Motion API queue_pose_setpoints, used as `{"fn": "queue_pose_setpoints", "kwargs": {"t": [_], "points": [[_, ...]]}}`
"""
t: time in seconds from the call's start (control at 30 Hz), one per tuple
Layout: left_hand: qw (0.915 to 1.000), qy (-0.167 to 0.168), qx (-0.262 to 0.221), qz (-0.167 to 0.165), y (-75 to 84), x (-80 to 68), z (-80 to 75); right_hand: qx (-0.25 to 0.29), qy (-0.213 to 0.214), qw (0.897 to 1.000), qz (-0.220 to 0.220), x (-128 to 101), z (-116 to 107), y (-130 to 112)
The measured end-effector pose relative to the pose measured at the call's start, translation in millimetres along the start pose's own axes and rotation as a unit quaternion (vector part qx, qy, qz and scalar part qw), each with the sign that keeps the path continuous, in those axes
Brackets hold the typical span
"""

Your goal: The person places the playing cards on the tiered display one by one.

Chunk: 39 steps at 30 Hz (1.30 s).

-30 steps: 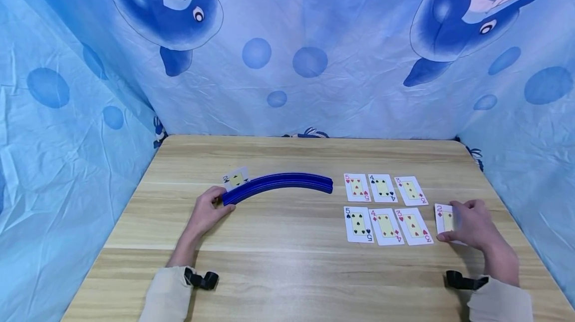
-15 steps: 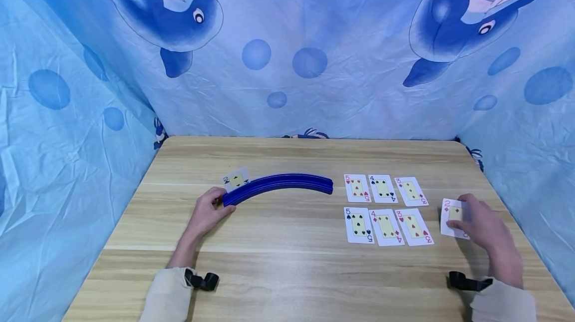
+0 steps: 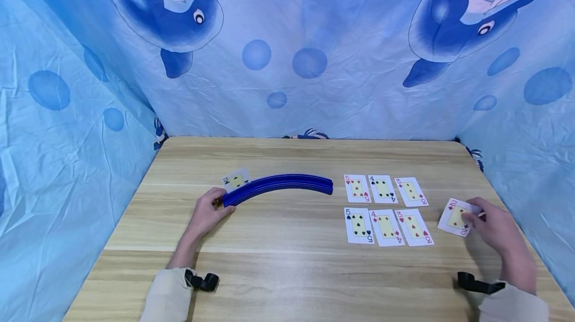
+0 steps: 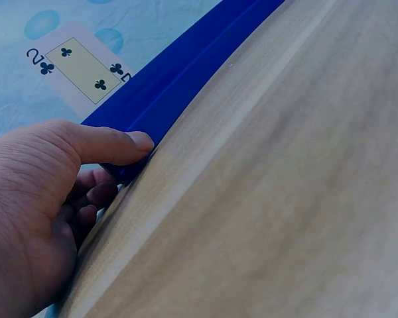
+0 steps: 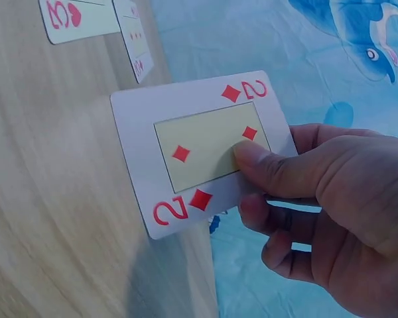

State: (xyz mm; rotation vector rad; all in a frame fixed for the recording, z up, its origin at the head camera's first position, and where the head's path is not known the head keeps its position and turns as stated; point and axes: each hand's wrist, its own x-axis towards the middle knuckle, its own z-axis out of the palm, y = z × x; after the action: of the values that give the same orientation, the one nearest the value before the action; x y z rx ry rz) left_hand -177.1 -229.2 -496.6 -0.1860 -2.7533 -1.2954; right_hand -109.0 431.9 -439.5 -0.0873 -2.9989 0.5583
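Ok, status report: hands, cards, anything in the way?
Left hand grips blue holder. Right hand pinches two of diamonds. Six face-up cards lie between hands.

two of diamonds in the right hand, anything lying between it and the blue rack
Yes: two rows of cards lie flat on the table between the two of diamonds and the blue rack. Nearest are the three of diamonds and three of hearts. Lifting it over should probably clear them.

the right hand point(image 3: 494, 224) has moved farther right, away from the three of hearts point(image 3: 414, 227), with its sleeve point(image 3: 514, 304) and strap point(image 3: 479, 284). the two of diamonds point(image 3: 454, 216) has turned aslant in its grip; the thumb point(image 5: 255, 159), earlier at the card's near edge, now presses its face, and more of that face shows.
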Motion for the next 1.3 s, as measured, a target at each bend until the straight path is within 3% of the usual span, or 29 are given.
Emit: {"fn": "queue_pose_setpoints", "kwargs": {"t": [0.37,0.67,0.87,1.07,1.3], "points": [[1.0000,-0.006,0.000,-0.003,0.3,0.3,-0.9,0.031,0.007,0.999,0.019,-5,-4,-4],[1.0000,-0.009,0.000,-0.002,-0.1,1.5,-0.3,0.056,0.071,0.996,-0.025,-5,-8,-18],[1.0000,-0.006,0.004,-0.003,-1.7,0.1,-1.8,0.087,0.097,0.989,-0.069,-1,-9,-37],[1.0000,-0.002,0.005,0.004,-1.9,-0.8,-2.4,0.115,0.114,0.983,-0.081,1,-8,-57],[0.9999,-0.009,0.008,0.001,-0.6,0.1,-3.3,0.160,0.172,0.967,-0.094,5,-4,-75]]}}
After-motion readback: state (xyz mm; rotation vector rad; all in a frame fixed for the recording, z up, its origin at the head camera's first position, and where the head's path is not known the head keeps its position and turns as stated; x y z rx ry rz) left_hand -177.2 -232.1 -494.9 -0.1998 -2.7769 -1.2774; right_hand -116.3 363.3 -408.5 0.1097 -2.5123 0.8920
